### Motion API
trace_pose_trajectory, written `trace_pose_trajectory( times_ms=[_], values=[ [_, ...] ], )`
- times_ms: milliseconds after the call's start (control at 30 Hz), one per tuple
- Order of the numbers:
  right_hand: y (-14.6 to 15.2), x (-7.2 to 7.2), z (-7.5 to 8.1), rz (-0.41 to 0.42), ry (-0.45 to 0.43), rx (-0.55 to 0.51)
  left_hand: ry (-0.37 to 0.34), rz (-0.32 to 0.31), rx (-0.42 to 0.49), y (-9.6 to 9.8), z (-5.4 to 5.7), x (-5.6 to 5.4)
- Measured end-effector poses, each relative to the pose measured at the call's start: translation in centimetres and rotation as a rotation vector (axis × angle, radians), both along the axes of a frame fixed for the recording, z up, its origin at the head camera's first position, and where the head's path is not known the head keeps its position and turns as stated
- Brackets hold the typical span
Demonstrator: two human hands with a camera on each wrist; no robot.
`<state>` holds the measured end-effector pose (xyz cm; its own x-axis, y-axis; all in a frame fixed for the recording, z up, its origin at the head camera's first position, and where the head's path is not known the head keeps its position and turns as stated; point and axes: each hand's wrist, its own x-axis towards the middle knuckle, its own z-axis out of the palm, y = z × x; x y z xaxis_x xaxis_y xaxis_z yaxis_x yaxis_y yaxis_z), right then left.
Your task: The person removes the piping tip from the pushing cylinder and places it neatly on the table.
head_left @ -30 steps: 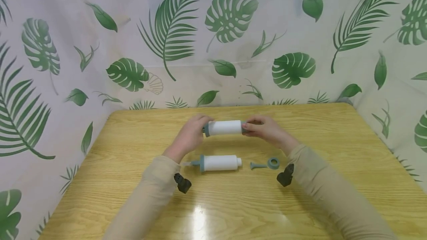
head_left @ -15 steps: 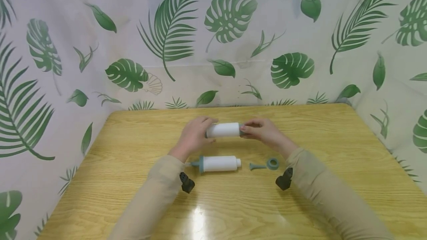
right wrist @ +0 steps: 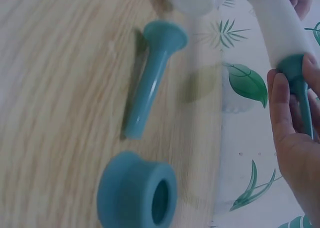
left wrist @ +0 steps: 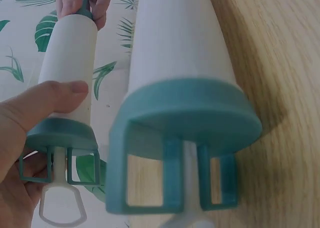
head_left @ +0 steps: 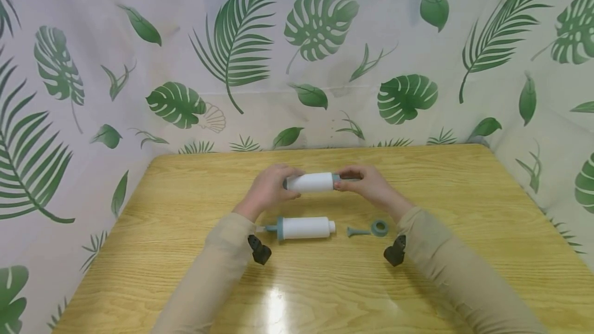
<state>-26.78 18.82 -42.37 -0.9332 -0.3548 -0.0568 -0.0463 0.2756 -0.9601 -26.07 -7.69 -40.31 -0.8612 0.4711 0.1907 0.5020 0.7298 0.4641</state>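
Observation:
A white-barrelled syringe [head_left: 314, 182] is held level above the table, between both hands. My left hand [head_left: 270, 189] grips its left end, thumb on the barrel; in the left wrist view, teal finger loops [left wrist: 84, 170] and a pale plunger ring [left wrist: 62, 205] stick out there. At the other end, my right hand [head_left: 368, 184] holds the teal nozzle cap [right wrist: 290, 65], whose thin tube runs along the palm. Closer to me a similar syringe [head_left: 306, 227] lies on the table, its right end a bare white neck.
To the right of the lying syringe are a loose teal nozzle tube [head_left: 358, 231] with a flared end and a teal ring collar [head_left: 379, 228]. The wooden table [head_left: 195, 272] meets a leaf-patterned sheet [head_left: 269, 66] behind and at both sides.
My left hand has shifted right, from the syringe's end cap onto its barrel. The syringe sits slightly lower. My right hand has stayed at the nozzle end.

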Motion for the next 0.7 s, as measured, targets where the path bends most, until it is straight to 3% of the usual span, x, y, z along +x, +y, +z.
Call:
trace_pose_trajectory(
  times_ms=[133, 367, 467, 700],
  values=[
    [0.24, 0.14, 0.05, -0.015, 0.084, 0.099, -0.045, 0.004, 0.016, 0.04, 0.17, 0.04],
    [0.22, 0.03, 0.06, 0.045, 0.109, 0.02, -0.051, 0.0, 0.029, 0.0, 0.07, 0.04],
    [0.31, -0.03, 0.06, 0.085, 0.111, 0.038, -0.045, -0.006, 0.039, -0.09, -0.07, 0.05],
    [0.38, -0.09, 0.13, 0.154, -0.038, 0.053, -0.031, -0.007, 0.065, -0.27, -0.46, 0.05]
  ],
)
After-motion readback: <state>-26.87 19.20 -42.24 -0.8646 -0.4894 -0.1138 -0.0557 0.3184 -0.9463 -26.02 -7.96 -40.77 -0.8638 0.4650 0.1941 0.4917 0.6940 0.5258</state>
